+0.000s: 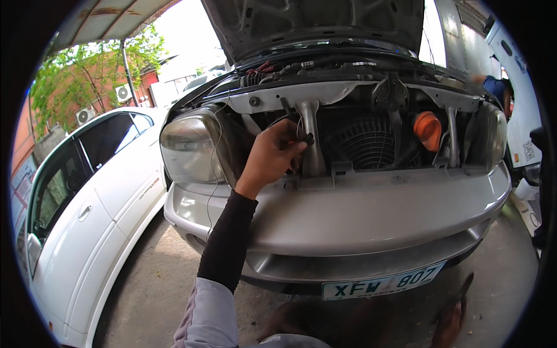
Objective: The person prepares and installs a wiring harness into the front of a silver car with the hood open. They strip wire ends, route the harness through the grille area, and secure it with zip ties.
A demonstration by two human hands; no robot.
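My left hand [271, 155] reaches into the front of a silver car [371, 211], its fingers pinched round a small black part [309, 139] that looks like a wire connector. That hand is beside the upright metal brace [314, 130], left of the fan grille [371, 142]. Low on the right is my right hand [449, 326], dim and smeared, below the bumper. A dark, narrow shape [467, 283] rises by its fingers; its kind cannot be made out.
The raised hood [325, 20] hangs over the engine bay. An orange horn-shaped part [427, 131] sits right of the fan. A thin loose wire [216, 168] droops past the cloudy headlight [187, 146]. A white car [110, 203] stands at left; another person [497, 88] is far right.
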